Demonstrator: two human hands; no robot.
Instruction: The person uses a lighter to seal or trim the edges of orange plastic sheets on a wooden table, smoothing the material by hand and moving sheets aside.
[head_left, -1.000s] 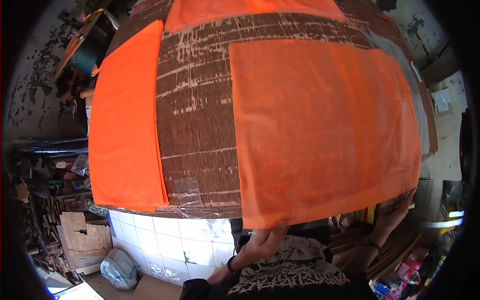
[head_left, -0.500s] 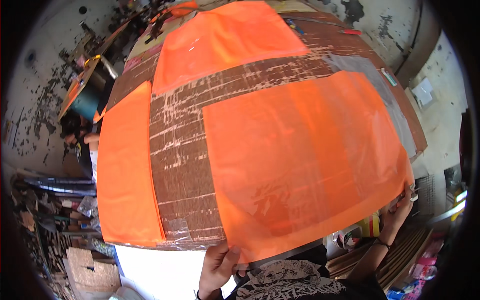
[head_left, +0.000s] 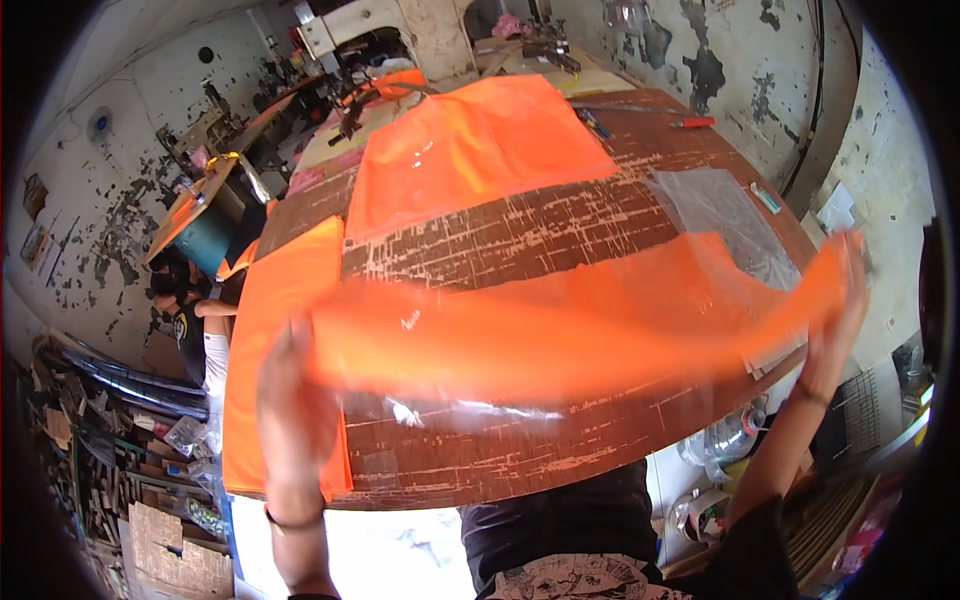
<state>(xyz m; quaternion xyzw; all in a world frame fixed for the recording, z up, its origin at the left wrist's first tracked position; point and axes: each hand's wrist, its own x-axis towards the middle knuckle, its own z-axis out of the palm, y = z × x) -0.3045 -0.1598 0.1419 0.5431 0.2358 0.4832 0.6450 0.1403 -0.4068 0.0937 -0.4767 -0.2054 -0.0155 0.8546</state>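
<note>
An orange fabric sheet (head_left: 540, 340) is raised by its near edge, blurred by motion, its far part lying on the scratched brown table (head_left: 600, 445). My left hand (head_left: 290, 385) is closed on its left corner, above a folded orange piece (head_left: 265, 330) along the table's left side. At the right, my right hand (head_left: 843, 290) grips the other corner, out past the table's edge. Glossy clear plastic shows just under the lifted edge. Farther back lies another orange fabric piece (head_left: 480, 145), and a clear plastic sheet (head_left: 700, 205) lies at the right.
A red-handled tool (head_left: 693, 122) and a small pale green-and-white item (head_left: 766, 198) lie near the table's right edge. Another person (head_left: 195, 325) is low at the left, beside piled scraps (head_left: 90, 470). A clear plastic bottle (head_left: 735, 435) stands below the right edge.
Both my hands have risen and moved away from my body, lifting the near edge of the orange sheet off the table. The view has tipped up, showing more of the back wall.
</note>
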